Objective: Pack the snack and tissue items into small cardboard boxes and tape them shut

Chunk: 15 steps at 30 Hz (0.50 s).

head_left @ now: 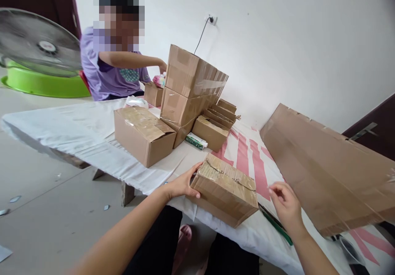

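Observation:
A taped cardboard box (226, 188) lies at the near edge of the cloth-covered table, its top flap edges ragged. My left hand (185, 183) grips its left end, thumb on the front face and fingers toward the back edge. Just right of the box, my right hand (286, 205) is raised and apart from it, fingers curled with thumb and forefinger pinched. Whatever may be between those fingertips is too small to name. Below that hand, a long thin green object (277, 225) rests on the cloth beside the box.
Another closed box (143, 133) stands left, by stacked cartons (182, 98). Behind lie open boxes (212, 131) and a small green packet (196, 140). A large cardboard sheet (327, 168) leans at right. Across the table a person (108, 69) handles a pink packet (159, 80).

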Available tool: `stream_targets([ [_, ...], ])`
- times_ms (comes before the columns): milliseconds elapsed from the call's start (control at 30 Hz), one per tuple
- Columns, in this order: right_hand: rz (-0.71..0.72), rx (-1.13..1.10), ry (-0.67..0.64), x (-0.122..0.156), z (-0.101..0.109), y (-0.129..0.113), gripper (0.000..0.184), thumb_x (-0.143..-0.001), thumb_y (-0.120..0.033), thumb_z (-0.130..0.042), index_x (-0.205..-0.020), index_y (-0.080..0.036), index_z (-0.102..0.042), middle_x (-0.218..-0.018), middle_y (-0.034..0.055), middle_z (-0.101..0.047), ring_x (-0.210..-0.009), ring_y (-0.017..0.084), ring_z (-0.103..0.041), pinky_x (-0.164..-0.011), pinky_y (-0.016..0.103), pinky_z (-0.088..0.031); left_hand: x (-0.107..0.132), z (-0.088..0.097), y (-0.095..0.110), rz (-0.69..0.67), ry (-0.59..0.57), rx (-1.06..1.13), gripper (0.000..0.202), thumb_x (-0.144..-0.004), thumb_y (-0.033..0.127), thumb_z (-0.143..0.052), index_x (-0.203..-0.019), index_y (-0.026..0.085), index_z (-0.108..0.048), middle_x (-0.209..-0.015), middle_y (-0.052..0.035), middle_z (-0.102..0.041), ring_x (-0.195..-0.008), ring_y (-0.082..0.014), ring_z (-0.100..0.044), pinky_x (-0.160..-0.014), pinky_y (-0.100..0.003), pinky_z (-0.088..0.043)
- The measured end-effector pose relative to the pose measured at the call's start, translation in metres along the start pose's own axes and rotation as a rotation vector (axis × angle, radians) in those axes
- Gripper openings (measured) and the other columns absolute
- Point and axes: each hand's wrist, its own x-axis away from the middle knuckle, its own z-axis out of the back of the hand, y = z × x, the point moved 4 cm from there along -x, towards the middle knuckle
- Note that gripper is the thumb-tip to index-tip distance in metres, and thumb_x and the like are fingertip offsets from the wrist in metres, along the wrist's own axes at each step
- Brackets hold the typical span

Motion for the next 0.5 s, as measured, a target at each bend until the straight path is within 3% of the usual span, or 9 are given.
stream_targets([
  [133, -0.029, 0.201, -0.080, 0.076, 0.032, 0.057, 0.023, -0.086, -0.042, -0.056, -0.080, -0.025, -0.070, -0.095, 0.0091, -0.065, -0.080, 0.023, -0.065, -0.063, 0.036, -0.058, 0.000, 0.000, -0.002, -0.004, 0.003, 0.000, 0.128, -0.054, 0.063, -0.083, -0.153, 0.023, -0.013, -0.158, -0.0140, -0.023, -0.145, -0.0371, -0.020, -0.121, -0.052, -0.012],
  [233, 0.018, 0.308, -0.281, 0.137, 0.038, 0.092, 0.021, -0.085, -0.039, -0.056, -0.079, -0.029, -0.073, -0.087, 0.0064, -0.071, -0.082, 0.026, -0.069, -0.070, 0.041, -0.061, 0.000, 0.001, -0.004, 0.010, 0.008, -0.020, 0.127, -0.054, 0.063, -0.083, -0.153, 0.022, -0.013, -0.159, -0.0131, -0.022, -0.145, -0.0370, -0.020, -0.121, -0.050, -0.014],
  [300, 0.043, 0.334, -0.371, 0.171, 0.038, 0.108, 0.021, -0.085, -0.035, -0.055, -0.089, -0.031, -0.075, -0.089, 0.0053, -0.075, -0.081, 0.026, -0.071, -0.069, 0.039, -0.063, 0.000, 0.001, -0.006, 0.027, 0.002, -0.029, 0.128, -0.055, 0.063, -0.082, -0.153, 0.023, -0.011, -0.160, -0.0129, -0.021, -0.145, -0.0369, -0.020, -0.121, -0.050, -0.014],
  [400, 0.048, 0.352, -0.375, 0.201, 0.037, 0.121, 0.029, -0.085, -0.031, -0.054, -0.107, -0.031, -0.073, -0.102, 0.0056, -0.075, -0.089, 0.026, -0.072, -0.073, 0.039, -0.064, 0.000, 0.001, -0.007, 0.036, 0.001, -0.044, 0.129, -0.056, 0.065, -0.081, -0.154, 0.022, -0.009, -0.160, -0.0137, -0.020, -0.146, -0.0364, -0.018, -0.121, -0.051, -0.014],
  [500, 0.030, 0.377, -0.317, 0.206, 0.036, 0.123, 0.026, -0.084, -0.034, -0.056, -0.103, -0.031, -0.073, -0.103, 0.0063, -0.074, -0.091, 0.027, -0.072, -0.077, 0.041, -0.063, 0.000, 0.001, -0.007, 0.027, 0.010, -0.038, 0.131, -0.055, 0.066, -0.080, -0.154, 0.022, -0.008, -0.160, -0.0139, -0.019, -0.147, -0.0361, -0.017, -0.121, -0.050, -0.015],
])
